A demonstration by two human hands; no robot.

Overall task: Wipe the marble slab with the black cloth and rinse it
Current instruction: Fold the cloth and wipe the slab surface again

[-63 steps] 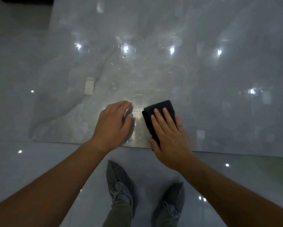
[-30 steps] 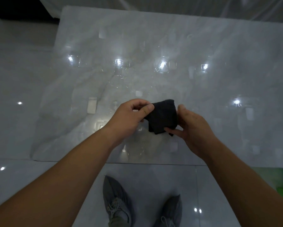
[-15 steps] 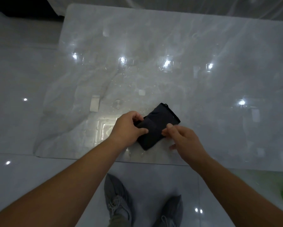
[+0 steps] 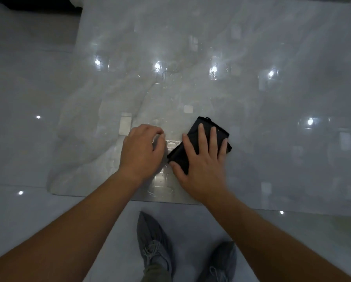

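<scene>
Right hand point(image 4: 203, 159) flat on black cloth point(image 4: 192, 132) — marble slab point(image 4: 251, 98) beneath

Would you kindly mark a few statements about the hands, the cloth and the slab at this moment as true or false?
1. The right hand lies flat on the black cloth, fingers straight. True.
2. The left hand holds a corner of the black cloth. False: it rests on the marble slab beside the cloth and does not touch it.
3. The black cloth lies on the slab, close to the edge nearest the person. True.
4. The black cloth lies on the floor next to the grey shoes. False: it is on the slab, under the right hand.
</scene>
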